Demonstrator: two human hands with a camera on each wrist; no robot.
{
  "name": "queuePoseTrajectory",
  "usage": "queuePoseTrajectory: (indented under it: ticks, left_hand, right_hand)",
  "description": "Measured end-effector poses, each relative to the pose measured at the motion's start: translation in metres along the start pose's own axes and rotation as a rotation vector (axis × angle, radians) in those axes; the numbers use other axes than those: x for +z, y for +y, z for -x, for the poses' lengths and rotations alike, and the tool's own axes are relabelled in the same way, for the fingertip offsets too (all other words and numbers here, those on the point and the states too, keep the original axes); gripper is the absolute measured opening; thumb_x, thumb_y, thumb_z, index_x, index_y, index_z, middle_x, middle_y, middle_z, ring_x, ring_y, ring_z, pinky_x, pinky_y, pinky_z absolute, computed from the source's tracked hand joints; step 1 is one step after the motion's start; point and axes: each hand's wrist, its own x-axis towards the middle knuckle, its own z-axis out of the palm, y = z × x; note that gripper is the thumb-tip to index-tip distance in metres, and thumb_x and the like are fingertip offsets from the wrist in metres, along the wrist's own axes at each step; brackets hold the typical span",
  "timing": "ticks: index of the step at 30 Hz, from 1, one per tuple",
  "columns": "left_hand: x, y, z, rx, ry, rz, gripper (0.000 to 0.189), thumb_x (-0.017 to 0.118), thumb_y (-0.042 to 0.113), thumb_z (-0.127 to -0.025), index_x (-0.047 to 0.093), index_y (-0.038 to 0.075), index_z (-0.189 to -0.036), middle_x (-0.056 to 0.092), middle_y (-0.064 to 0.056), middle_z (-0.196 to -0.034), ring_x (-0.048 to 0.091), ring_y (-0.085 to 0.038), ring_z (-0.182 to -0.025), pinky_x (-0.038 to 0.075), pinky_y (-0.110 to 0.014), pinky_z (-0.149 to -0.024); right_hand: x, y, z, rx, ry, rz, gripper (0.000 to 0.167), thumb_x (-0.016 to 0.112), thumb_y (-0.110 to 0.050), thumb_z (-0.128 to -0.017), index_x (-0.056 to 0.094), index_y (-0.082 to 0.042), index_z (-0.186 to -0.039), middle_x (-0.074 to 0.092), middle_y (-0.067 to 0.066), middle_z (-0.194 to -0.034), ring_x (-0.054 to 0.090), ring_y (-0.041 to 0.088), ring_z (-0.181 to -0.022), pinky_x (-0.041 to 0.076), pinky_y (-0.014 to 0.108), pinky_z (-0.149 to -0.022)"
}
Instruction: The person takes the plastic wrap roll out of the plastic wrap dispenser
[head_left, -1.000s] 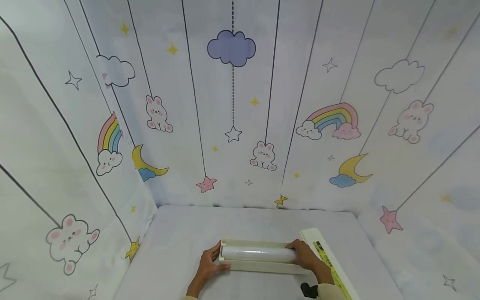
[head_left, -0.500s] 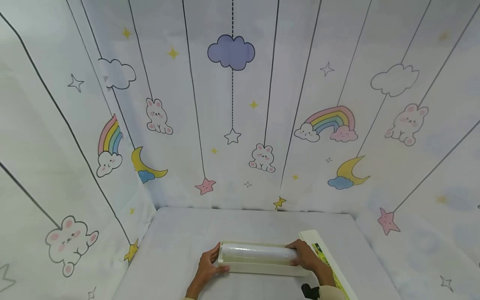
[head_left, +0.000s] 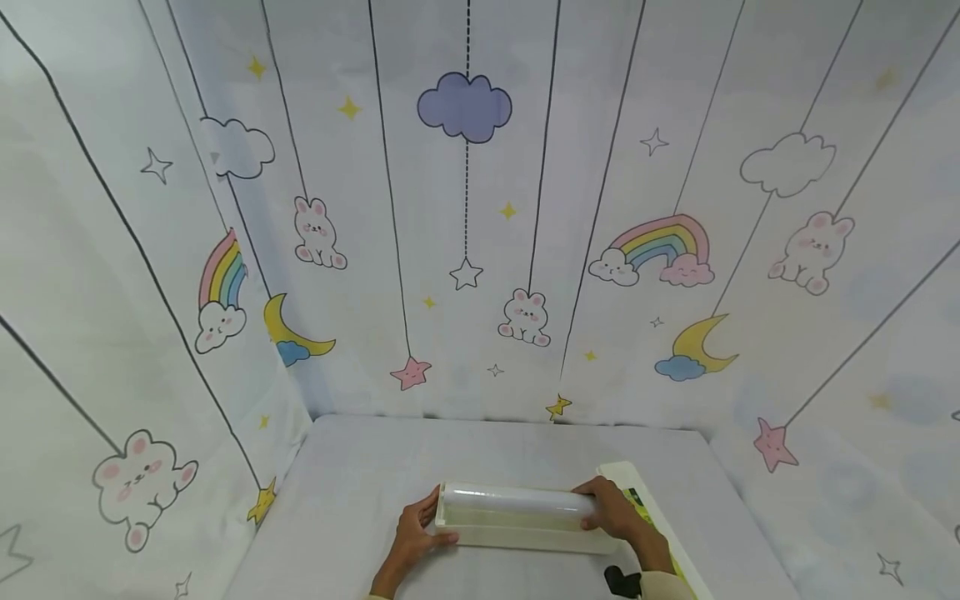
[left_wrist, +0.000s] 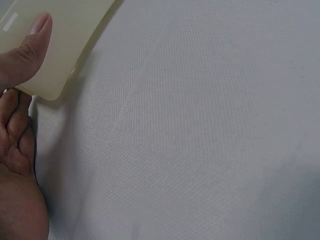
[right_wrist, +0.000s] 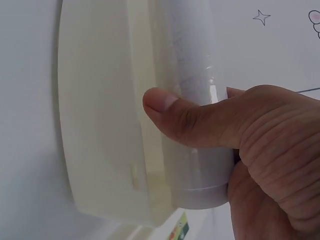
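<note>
A roll of clear plastic film (head_left: 510,500) lies lengthwise at the far side of a long cream plastic box (head_left: 525,537), with part of the box's inside showing in front of it. My left hand (head_left: 412,533) grips the left end of this box. In the left wrist view the thumb (left_wrist: 31,52) presses its outer face, with the other fingers bent at its end. My right hand (head_left: 615,510) holds the right end of the roll. Seen from the right wrist, the thumb lies across the film roll (right_wrist: 200,170), and the fingers behind it are mostly hidden.
Behind my right forearm a long white piece (head_left: 617,473) with a yellow-green label lies slanted on the white-covered table (head_left: 360,467). A black object (head_left: 621,581) shows at my right wrist. Printed white sheets (head_left: 465,333) enclose the table at the back and sides.
The roll has shifted up toward the far edge of the box, so more of the inside shows in front of it. Both hands keep their grips in nearly the same places.
</note>
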Motion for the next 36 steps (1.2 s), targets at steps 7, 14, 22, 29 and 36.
queuePoseTrajectory:
  ticks: [7,14,22,29,36]
  left_hand:
    - [0.001,0.001,-0.001,-0.051,0.010,0.010,0.106,0.103,0.019,-0.073,0.046,-0.013,-0.157,0.053,-0.031,-0.159,0.059,0.008,-0.134,0.044,-0.007,-0.113]
    - [0.002,0.007,0.000,-0.106,0.013,-0.020,0.105,0.102,0.015,-0.073,0.047,-0.010,-0.158,0.054,-0.027,-0.159,0.064,-0.016,-0.142,0.049,-0.017,-0.117]
    - [0.002,0.008,0.000,-0.072,0.012,-0.029,0.104,0.102,0.014,-0.074,0.046,-0.013,-0.157,0.051,-0.031,-0.159,0.062,-0.028,-0.146,0.045,-0.009,-0.114]
    - [0.000,0.006,0.000,0.027,0.003,-0.054,0.101,0.101,0.012,-0.075,0.046,-0.019,-0.154,0.051,-0.038,-0.155,0.064,-0.024,-0.143,0.049,-0.013,-0.114]
    - [0.000,0.003,-0.001,-0.032,0.011,-0.023,0.104,0.102,0.015,-0.074,0.046,-0.016,-0.155,0.050,-0.035,-0.158,0.061,-0.032,-0.146,0.046,-0.010,-0.114]
  right_hand:
    - [-0.007,-0.031,-0.001,0.118,0.027,-0.017,0.052,0.097,0.004,-0.068,0.079,0.006,-0.117,0.073,0.016,-0.112,0.067,0.030,-0.102,0.061,0.056,-0.093]
    - [-0.013,-0.052,-0.004,0.175,0.028,0.000,0.051,0.094,0.012,-0.068,0.080,0.006,-0.116,0.074,0.015,-0.115,0.068,0.028,-0.104,0.061,0.055,-0.094]
    - [-0.014,-0.045,-0.011,0.121,0.033,0.020,0.051,0.094,0.011,-0.067,0.080,0.008,-0.116,0.079,0.021,-0.114,0.071,0.026,-0.098,0.063,0.044,-0.085]
    - [-0.019,-0.049,-0.015,0.157,0.045,0.042,0.053,0.095,0.009,-0.069,0.079,0.007,-0.119,0.075,0.021,-0.120,0.070,0.031,-0.106,0.062,0.048,-0.091]
    - [-0.026,-0.055,-0.020,0.116,0.051,0.030,0.050,0.093,0.009,-0.072,0.078,0.008,-0.120,0.076,0.022,-0.121,0.071,0.032,-0.105,0.062,0.055,-0.091]
